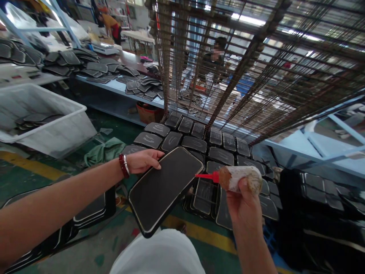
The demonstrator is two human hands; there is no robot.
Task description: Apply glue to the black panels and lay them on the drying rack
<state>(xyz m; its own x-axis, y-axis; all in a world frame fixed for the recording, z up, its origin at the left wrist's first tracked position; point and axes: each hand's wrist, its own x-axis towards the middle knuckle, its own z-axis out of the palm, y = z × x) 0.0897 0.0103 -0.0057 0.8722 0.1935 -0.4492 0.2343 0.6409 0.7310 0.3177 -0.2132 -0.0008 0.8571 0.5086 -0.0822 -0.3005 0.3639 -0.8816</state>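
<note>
My left hand (145, 161) grips the upper left edge of a dark flat panel (167, 190) with rounded corners and a pale line around its rim. The panel is held tilted in front of me. In my right hand (245, 198) is a stained white bottle (241, 179), lying sideways, with its red nozzle pointing left. The nozzle's tip is at the panel's right edge; whether it touches cannot be told. Behind the panel, many similar dark pieces (194, 144) lie in rows, several with pale marks on them.
A wire rack (242, 64) leans over the rows. A white bin (59, 137) stands left, near a green cloth (105, 151). Stacked panels (91, 207) sit at lower left. Dark pieces cover a long table (114, 84). Two people are farther back.
</note>
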